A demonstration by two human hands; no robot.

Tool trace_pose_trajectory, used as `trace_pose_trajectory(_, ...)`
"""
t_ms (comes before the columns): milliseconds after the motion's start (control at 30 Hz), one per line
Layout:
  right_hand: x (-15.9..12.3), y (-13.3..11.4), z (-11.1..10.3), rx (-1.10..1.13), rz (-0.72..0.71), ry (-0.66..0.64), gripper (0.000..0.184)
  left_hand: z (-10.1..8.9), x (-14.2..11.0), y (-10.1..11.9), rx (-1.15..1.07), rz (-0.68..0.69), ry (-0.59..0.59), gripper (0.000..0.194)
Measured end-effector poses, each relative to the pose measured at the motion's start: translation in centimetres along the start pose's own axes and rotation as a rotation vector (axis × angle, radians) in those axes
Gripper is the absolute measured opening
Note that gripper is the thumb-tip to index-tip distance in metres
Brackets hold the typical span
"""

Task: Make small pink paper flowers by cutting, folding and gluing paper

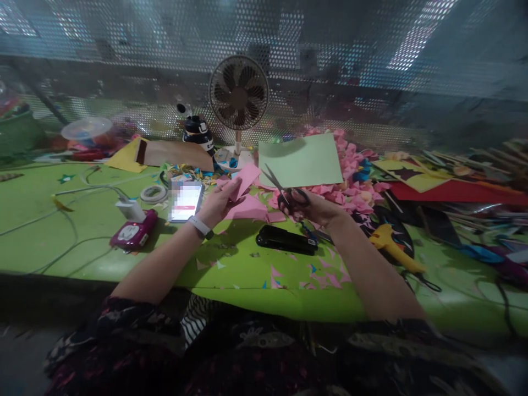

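My left hand (218,202) pinches a folded piece of pink paper (246,180) and holds it up over the green table (82,242). My right hand (307,208) grips black-handled scissors (277,186), whose blades are spread and point up-left toward the pink paper's right edge. A second pink sheet (247,210) lies flat on the table under both hands. Small pink offcuts (325,278) are scattered near the front edge.
A black stapler (286,241) lies in front of my hands. A phone (185,202), tape roll (153,193), pink device (134,232) and cables sit left. A pale green sheet (300,160), desk fan (238,93), pink paper flowers (350,190) and yellow glue gun (391,245) crowd the right.
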State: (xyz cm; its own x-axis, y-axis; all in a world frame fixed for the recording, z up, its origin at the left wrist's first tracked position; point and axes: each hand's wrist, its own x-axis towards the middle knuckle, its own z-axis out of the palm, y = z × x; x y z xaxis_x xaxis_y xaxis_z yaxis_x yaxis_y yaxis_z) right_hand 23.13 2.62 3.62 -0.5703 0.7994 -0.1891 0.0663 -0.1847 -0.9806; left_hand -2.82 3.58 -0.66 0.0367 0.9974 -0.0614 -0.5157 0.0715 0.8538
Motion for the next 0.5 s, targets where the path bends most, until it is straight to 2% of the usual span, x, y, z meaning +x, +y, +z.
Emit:
trace_pose_trajectory(233,-0.25,-0.08,0.0,0.034,0.019,-0.091,0.053,0.37,0.0,0.18,-0.028,0.001,0.059,0.021)
trace_pose_trajectory(367,-0.31,-0.04,0.14,0.057,0.023,-0.09,0.057,0.23,0.07,0.1,-0.044,0.012,0.042,0.019)
trace_pose_trajectory(500,-0.21,0.19,0.24,0.077,0.029,-0.056,0.048,0.24,0.12,-0.04,-0.06,0.019,0.049,0.019)
